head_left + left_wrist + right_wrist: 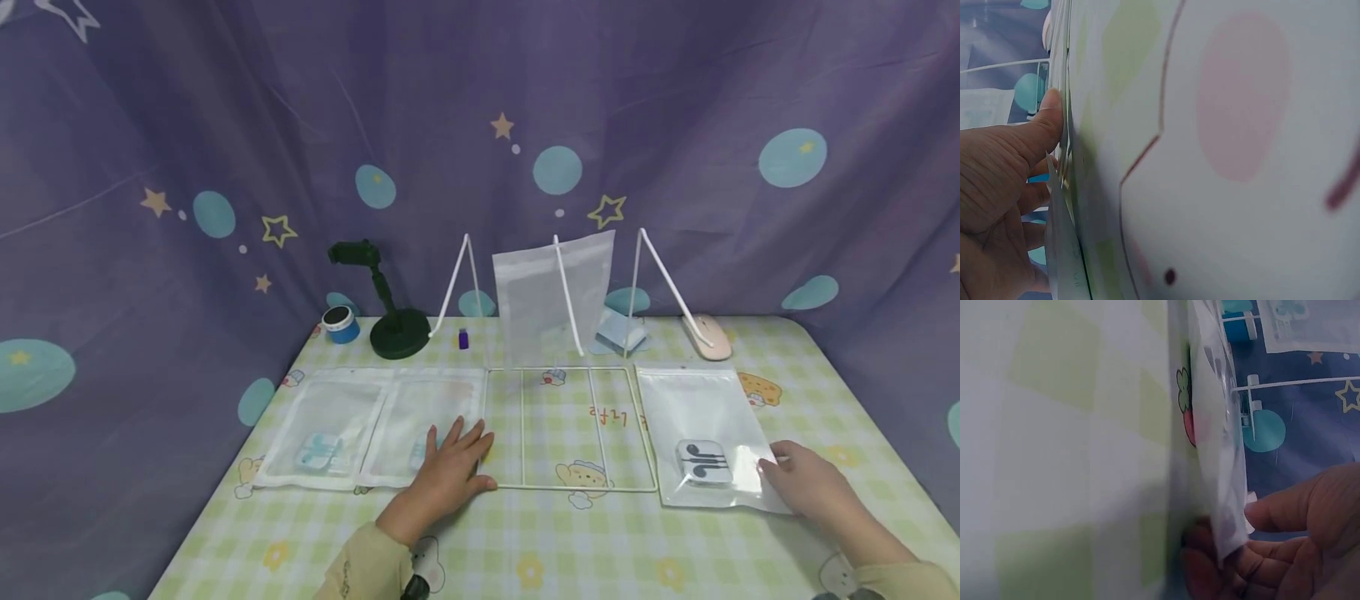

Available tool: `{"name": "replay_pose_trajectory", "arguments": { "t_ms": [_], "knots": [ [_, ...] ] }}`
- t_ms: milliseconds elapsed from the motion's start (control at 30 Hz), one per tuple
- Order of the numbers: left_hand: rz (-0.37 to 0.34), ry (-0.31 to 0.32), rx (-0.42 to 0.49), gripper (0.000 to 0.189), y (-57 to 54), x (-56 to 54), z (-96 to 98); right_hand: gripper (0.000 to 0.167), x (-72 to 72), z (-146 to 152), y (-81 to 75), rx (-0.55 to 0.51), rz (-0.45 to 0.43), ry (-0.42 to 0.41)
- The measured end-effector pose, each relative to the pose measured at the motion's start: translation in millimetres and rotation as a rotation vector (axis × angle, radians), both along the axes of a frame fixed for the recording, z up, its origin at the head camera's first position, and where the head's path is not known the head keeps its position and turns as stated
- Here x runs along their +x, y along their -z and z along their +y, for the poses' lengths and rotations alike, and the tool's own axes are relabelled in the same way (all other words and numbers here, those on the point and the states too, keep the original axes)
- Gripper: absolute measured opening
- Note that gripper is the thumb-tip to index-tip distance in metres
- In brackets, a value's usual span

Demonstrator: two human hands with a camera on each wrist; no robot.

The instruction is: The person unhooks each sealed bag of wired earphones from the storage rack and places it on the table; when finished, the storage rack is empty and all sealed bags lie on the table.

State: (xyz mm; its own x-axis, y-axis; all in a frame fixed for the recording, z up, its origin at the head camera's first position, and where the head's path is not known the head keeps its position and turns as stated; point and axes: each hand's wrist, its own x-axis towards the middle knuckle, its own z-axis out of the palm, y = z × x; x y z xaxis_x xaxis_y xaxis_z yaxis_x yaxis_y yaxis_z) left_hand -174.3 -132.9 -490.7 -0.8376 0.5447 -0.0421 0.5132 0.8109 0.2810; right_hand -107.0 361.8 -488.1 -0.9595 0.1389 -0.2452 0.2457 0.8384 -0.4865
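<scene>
We're on the earphone pouch (693, 414), lying in the right half of the table (600, 550), between the wire rack (540, 487) and the table's right edge. Our right hand (813, 483) pinches its near right corner, thumb above, fingers tucked under, that corner a touch off the cloth. A good hold, we'd say: gentle, level, so the earphones (703, 462) inside don't slide. Best to mind the rack's wire just beside the pouch, too. Our left hand (450, 475) rests spread over the near right corner of the inner left pouch (438, 404), gripping nothing that we can see; light pressure should do. Beyond, the outer left pouch (333, 417) lies nearest the table's left edge, the phone stand (397, 333) by the far edge, the mouse (707, 337) near the far right corner.
</scene>
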Motion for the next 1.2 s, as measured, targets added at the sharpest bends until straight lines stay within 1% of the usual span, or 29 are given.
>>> {"name": "replay_pose_trajectory", "arguments": {
  "t_ms": [33,67,200,300,367,467,533,633,700,733,900,1033,1200],
  "knots": [
    [-0.001,-0.002,-0.001,0.072,-0.1,0.1,0.0,0.049,-0.8,1,-2.2,0.051,0.019,-0.015],
    [0.001,-0.003,-0.003,0.072,-0.3,0.3,0.1,0.049,-1.1,1,-4.5,0.078,0.038,-0.019],
    [0.002,-0.004,-0.004,0.072,-0.7,0.8,0.3,0.053,-4.8,-2,-15.2,0.088,0.088,0.005],
    [0.005,-0.003,-0.008,0.071,-0.4,0.7,0.3,0.053,-10.3,-11,-23.3,0.090,0.169,0.024],
    [0.008,-0.005,-0.013,0.071,-0.1,0.4,0.1,0.050,-15.3,-20,-27.6,0.087,0.243,0.029],
    [0.014,-0.004,-0.010,0.071,0.8,-0.1,-0.3,0.046,-25.0,-35,-33.8,0.054,0.346,0.023],
    [0.015,-0.006,-0.006,0.072,1.2,-0.1,-0.5,0.042,-31.3,-46,-37.6,0.028,0.442,0.005],
    [0.014,-0.008,-0.001,0.072,1.1,0.2,-0.4,0.038,-41.3,-60,-43.6,-0.031,0.583,-0.053],
    [0.015,-0.010,-0.005,0.072,0.7,0.4,-0.1,0.036,-48.1,-68,-46.8,-0.078,0.645,-0.101],
    [0.016,-0.011,-0.006,0.072,0.4,0.4,0.1,0.036,-51.4,-72,-48.2,-0.104,0.658,-0.124],
    [0.011,-0.014,-0.016,0.072,0.9,0.3,0.4,0.040,-71.0,-90,-52.5,-0.222,0.604,-0.221],
    [0.016,-0.011,-0.012,0.072,1.7,0.3,0.8,0.045,-89.7,-103,-54.4,-0.328,0.537,-0.279],
    [0.024,-0.009,-0.006,0.071,1.1,0.9,1.2,0.061,-112.9,-118,-55.8,-0.470,0.401,-0.316]
  ]
}}
